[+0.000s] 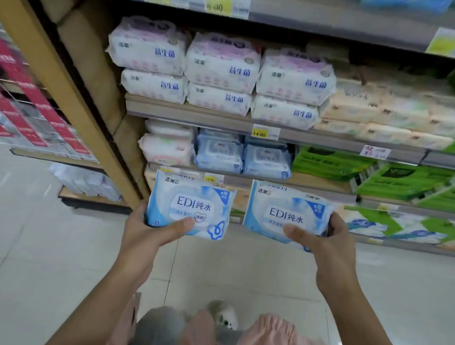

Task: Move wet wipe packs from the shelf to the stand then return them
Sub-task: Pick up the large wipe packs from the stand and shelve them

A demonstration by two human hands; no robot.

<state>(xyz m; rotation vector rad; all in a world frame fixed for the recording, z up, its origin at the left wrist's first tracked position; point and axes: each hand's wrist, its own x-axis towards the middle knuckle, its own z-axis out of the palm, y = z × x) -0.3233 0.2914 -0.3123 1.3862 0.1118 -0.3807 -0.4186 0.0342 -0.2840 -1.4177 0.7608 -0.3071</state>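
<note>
A shop shelf (256, 118) stands stacked ahead. Each hand grips one wipe pack, left hand (149, 228) on one pack (190, 205), right hand (329, 243) on another pack (287, 213), thumbs across the front, likely for carrying both together.

Shelf (199, 115): white wipe packs (223, 64) stacked two high, beige packs (387, 112) just beside them; tier below holds blue packs (244, 158) and green boxes (393, 179).

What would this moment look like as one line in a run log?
left hand: holds blue wipe pack | right hand: holds second blue wipe pack | packs: apart, in front of shelf
</note>
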